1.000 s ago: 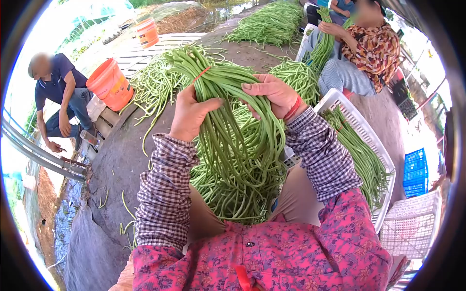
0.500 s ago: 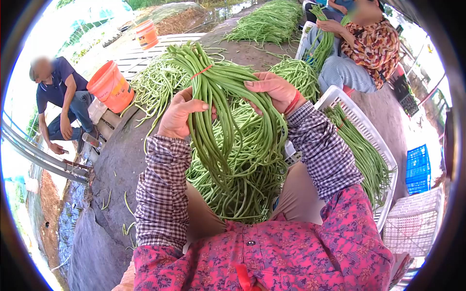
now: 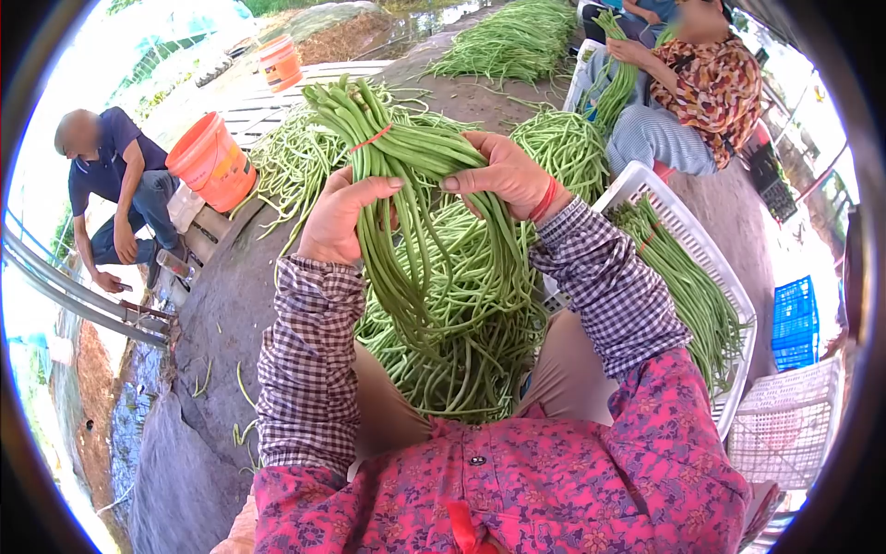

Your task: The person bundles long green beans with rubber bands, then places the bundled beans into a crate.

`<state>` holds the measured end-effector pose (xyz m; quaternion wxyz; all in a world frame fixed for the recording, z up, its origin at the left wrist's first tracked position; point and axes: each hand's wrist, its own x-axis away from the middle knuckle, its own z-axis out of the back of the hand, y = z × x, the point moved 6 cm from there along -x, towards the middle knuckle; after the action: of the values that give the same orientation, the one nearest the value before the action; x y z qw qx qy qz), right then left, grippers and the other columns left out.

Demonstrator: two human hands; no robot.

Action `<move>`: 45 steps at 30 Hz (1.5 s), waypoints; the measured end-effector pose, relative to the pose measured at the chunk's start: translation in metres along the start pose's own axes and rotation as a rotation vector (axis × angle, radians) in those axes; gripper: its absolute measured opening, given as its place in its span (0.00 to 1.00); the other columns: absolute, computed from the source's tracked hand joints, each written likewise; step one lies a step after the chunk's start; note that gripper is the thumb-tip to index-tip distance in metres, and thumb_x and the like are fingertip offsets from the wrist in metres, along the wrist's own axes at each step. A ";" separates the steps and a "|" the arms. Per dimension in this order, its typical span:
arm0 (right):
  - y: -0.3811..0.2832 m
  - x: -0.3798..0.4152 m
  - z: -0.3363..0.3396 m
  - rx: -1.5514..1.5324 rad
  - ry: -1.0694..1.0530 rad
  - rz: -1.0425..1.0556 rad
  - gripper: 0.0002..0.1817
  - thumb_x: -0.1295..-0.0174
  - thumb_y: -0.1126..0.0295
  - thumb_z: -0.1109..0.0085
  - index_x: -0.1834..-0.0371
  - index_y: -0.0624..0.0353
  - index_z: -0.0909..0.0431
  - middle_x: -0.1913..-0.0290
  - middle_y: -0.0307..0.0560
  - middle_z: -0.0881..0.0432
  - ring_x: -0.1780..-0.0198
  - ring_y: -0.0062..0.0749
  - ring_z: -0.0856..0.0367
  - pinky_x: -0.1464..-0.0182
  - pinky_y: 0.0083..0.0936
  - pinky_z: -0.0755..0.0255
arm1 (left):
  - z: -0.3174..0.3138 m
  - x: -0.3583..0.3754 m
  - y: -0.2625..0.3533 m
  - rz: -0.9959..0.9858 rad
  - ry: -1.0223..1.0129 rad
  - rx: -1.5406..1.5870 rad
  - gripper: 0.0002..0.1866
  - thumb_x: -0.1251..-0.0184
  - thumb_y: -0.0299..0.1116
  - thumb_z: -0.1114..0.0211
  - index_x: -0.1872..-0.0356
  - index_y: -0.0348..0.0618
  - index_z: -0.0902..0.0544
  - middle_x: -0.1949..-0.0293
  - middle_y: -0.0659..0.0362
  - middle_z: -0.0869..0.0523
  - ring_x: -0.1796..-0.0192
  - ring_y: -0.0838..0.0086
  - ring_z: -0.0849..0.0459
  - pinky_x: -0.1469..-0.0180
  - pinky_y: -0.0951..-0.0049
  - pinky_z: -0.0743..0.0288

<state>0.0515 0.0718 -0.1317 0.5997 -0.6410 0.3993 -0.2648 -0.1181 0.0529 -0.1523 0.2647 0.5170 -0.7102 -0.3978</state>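
Note:
A bundle of long green beans (image 3: 377,138), with a red band (image 3: 371,138) round its upper part, hangs between my hands. My left hand (image 3: 346,212) is wrapped round the left strands below the band, thumb across the front. On the right, my right hand (image 3: 512,175) grips the other strands, its thumb pointing toward my left thumb. The bean ends droop in two parts. Beneath them a heap of loose beans (image 3: 452,369) lies between my knees. A white crate (image 3: 738,314) to the right holds banded beans (image 3: 678,277).
Orange buckets (image 3: 212,164) and a seated person (image 3: 120,175) are at the left. Another person (image 3: 706,83) at the upper right holds beans. More bean piles (image 3: 508,42) lie ahead. A blue crate (image 3: 795,319) and a pale crate (image 3: 784,425) stand at the right.
Both hands are closer together. My right hand has moved left along the beans, and the banded end of the bundle has shifted slightly left.

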 end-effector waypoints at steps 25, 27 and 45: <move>0.004 0.023 -0.054 0.273 -0.053 0.095 0.10 0.40 0.71 0.38 0.57 0.65 0.20 0.64 0.41 0.16 0.64 0.18 0.20 0.60 0.16 0.25 | 0.016 -0.008 -0.010 -0.208 -0.281 0.144 0.21 0.37 0.49 0.38 0.51 0.47 0.26 0.58 0.57 0.21 0.57 0.70 0.19 0.54 0.68 0.21; 0.007 0.022 -0.055 0.124 -0.094 0.081 0.11 0.39 0.70 0.38 0.56 0.64 0.19 0.66 0.40 0.16 0.65 0.18 0.21 0.60 0.16 0.26 | 0.010 -0.007 -0.007 -0.239 -0.311 0.130 0.20 0.36 0.49 0.39 0.54 0.45 0.26 0.60 0.56 0.21 0.59 0.69 0.18 0.55 0.68 0.21; 0.013 0.019 -0.030 -0.407 -0.238 -0.189 0.14 0.30 0.62 0.52 0.61 0.63 0.24 0.83 0.31 0.37 0.84 0.17 0.44 0.81 0.17 0.46 | -0.010 0.002 -0.002 -0.242 -0.334 0.287 0.21 0.37 0.41 0.36 0.48 0.45 0.30 0.64 0.55 0.19 0.58 0.65 0.19 0.50 0.62 0.25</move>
<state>0.0348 0.0399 -0.1427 0.4736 -0.8096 0.3095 -0.1565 -0.1095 0.0481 -0.1488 0.0181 0.5577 -0.7263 -0.4016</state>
